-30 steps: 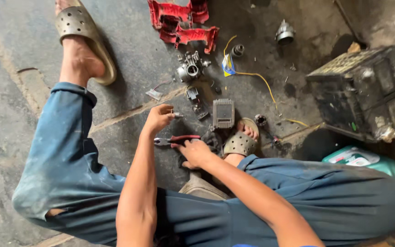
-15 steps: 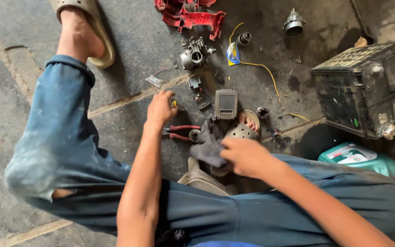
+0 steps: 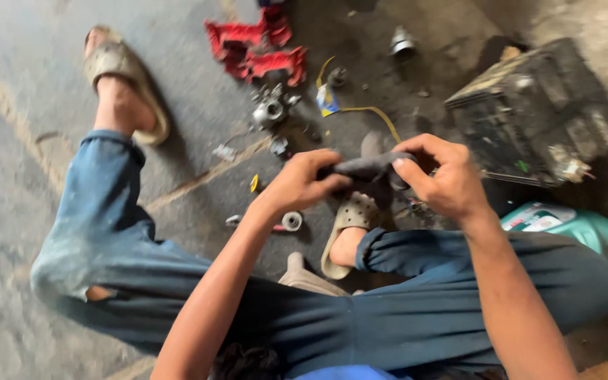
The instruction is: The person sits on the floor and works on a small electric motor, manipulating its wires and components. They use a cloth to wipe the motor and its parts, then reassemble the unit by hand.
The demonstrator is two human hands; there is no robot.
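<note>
Two hands meet over a grimy, oil-dark concrete floor (image 3: 29, 91), and I see them from straight above, the person squatting in blue trousers with sandalled feet planted wide. The floor is stained nearly black beyond the hands and paler grey off to their left, with a pale seam running slantwise under the left forearm. My left hand (image 3: 302, 184) comes in from below with the wrist bent, its fingers curled closed on one end of a dark grey rag (image 3: 369, 167); my right hand (image 3: 445, 179) faces it, thumb and forefinger pinching the other end, the other fingers folded under. The rag is bunched between the two, held up off the floor, above the right foot; whether anything is wrapped inside it I cannot tell. Just below the left hand lies a small metal ring (image 3: 292, 221) on the floor. Beyond the hands sits a metal carburettor-like part (image 3: 271, 110), and farther still red plastic pieces (image 3: 255, 49). A yellow wire (image 3: 374, 112) curls just past the rag. To the right of the right hand stands a battered black crate (image 3: 529, 112), and below it, beside the right forearm, a green bottle (image 3: 564, 224) with a red cap lies on its side.
</note>
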